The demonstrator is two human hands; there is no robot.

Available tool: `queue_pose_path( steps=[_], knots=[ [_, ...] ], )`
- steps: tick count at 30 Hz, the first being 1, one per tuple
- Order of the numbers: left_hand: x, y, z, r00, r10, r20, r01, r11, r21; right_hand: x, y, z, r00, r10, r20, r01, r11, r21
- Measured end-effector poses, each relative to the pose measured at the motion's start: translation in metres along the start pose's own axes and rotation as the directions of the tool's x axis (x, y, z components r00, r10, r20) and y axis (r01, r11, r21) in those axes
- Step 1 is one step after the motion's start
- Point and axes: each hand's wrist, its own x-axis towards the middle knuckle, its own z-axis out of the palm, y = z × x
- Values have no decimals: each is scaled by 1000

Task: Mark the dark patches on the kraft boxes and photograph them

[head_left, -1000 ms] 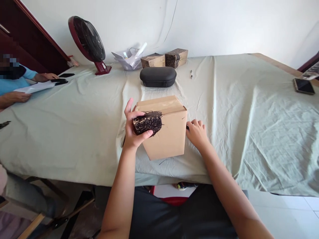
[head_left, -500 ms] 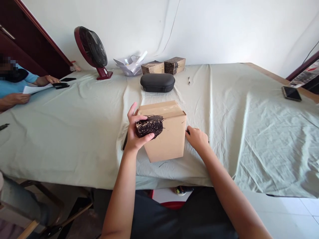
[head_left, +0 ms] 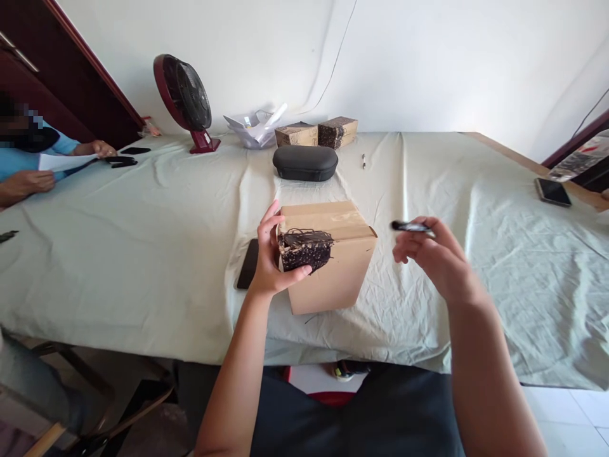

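A cardboard box (head_left: 349,266) stands on the table in front of me, with tape along its top. Its left corner is covered in dense black scribbles (head_left: 307,251), and stray black lines run onto the top. My left hand (head_left: 273,263) grips that corner, thumb on the front face and fingers at the far side. To the right of the box, apart from it, my right hand (head_left: 435,254) is raised and holds a dark marker pen (head_left: 410,226), its dark end pointing left. A dark flat object (head_left: 248,263) lies partly hidden behind my left hand.
Beyond the box lie a black hard case (head_left: 305,163), two scribbled boxes (head_left: 337,131), a basket of papers (head_left: 257,132), a fan (head_left: 185,101) and a small pen (head_left: 364,161). A phone (head_left: 552,192) lies far right. At left a person (head_left: 35,168) holds paper.
My right hand has lifted away from the box's right side, moving right and up with the marker pen. The box is turned slightly, with my left hand still on its corner.
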Motion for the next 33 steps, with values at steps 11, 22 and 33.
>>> queue_pose_path(
  steps=[11, 22, 33],
  knots=[
    [-1, 15, 18, 1000, 12, -14, -13, 999, -43, 37, -78, 78, 960, -277, 37, 277, 961, 21],
    [-3, 14, 24, 999, 23, -26, -25, 996, -86, 37, -84, 99, 987, -87, 132, 121, 952, -282],
    [-1, 22, 30, 998, 41, -39, -43, 998, -51, 35, -81, 96, 992, -113, 59, 125, 950, -286]
  ],
)
